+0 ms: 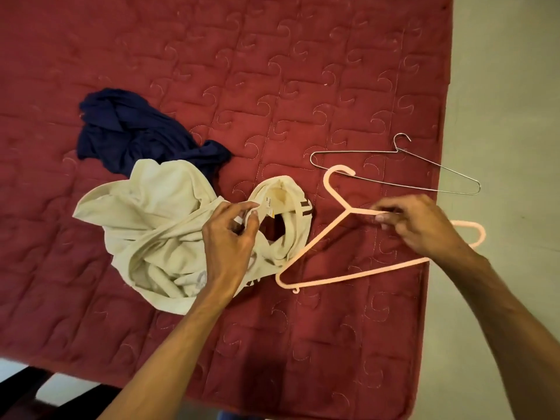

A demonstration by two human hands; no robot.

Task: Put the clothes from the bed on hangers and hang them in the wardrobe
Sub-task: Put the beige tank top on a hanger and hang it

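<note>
A crumpled cream T-shirt (157,225) lies on the red quilted bed (242,71). My left hand (228,237) pinches its collar near the neck label. A pink plastic hanger (306,247) lies just right of the shirt, its hook pointing away from me. My right hand (418,225) grips the hanger's upper arm. Behind the cream shirt sits a bunched dark blue garment (133,131). A thin metal wire hanger (394,168) rests on the bed beyond the pink one, near the bed's right edge.
The bed's right edge runs beside pale floor (509,116). One end of the pink hanger sticks out over that edge. The bed's near edge is at the bottom left, with dark furniture (33,395) below it.
</note>
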